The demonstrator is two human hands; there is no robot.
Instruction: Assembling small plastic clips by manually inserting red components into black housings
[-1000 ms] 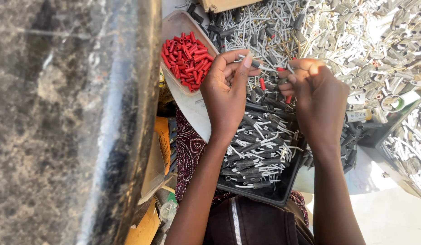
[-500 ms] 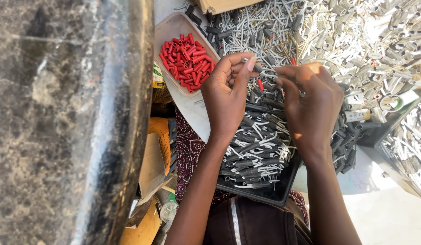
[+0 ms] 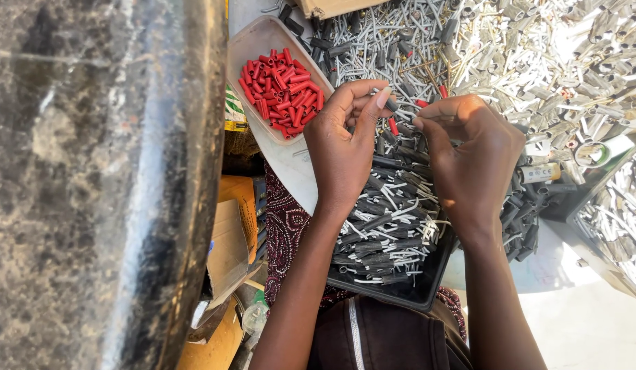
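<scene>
Head view: both hands (image 3: 345,147) sit lower over black tray (image 3: 407,291) than before.

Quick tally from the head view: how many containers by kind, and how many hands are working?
White tray holding red sleeves: 1
Black tray holding dark sleeved wire pieces: 1
Hands, left hand and right hand, pinching small pieces over the black tray: 2
Total: 2 trays, 2 hands. Loose pieces are too many to count.

Small sorting workshop, heaps of grey wire terminals (image 3: 537,62), tray of red sleeves (image 3: 284,92)
</scene>
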